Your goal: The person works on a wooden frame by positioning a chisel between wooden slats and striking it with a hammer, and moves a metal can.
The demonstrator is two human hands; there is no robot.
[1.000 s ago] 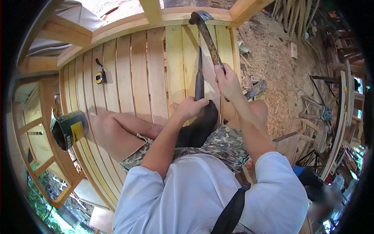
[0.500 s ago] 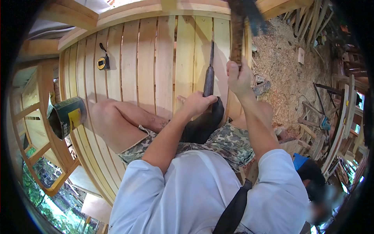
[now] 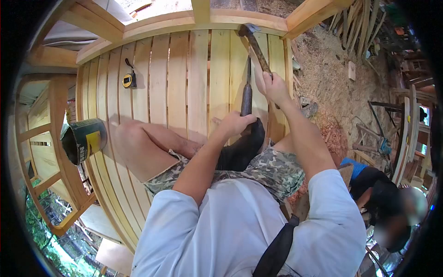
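Note:
My right hand [image 3: 275, 87] is closed around the handle of a claw hammer [image 3: 260, 53]. The hammer's metal head is at the far end of the wooden slats [image 3: 197, 78], above the tip of a long, dark-handled tool [image 3: 247, 94]. My left hand [image 3: 237, 124] grips the near end of that tool. Its thin metal shaft points away from me along a slat; whether the hammer touches it I cannot tell. Below my left hand, black material [image 3: 237, 154] lies between my bent legs.
A yellow and black tape measure [image 3: 128, 81] lies on the slats. A dark green can [image 3: 95, 138] lies tipped over at the left. A wooden rail [image 3: 161, 25] borders the far side. Sawdust-covered ground [image 3: 325, 78] and timber are at the right, with another person [image 3: 378, 189] lower right.
The hammer has come down and to the left, its head now near the far rail. My left hand still holds the dark-handled tool in about the same place. The view has shifted slightly.

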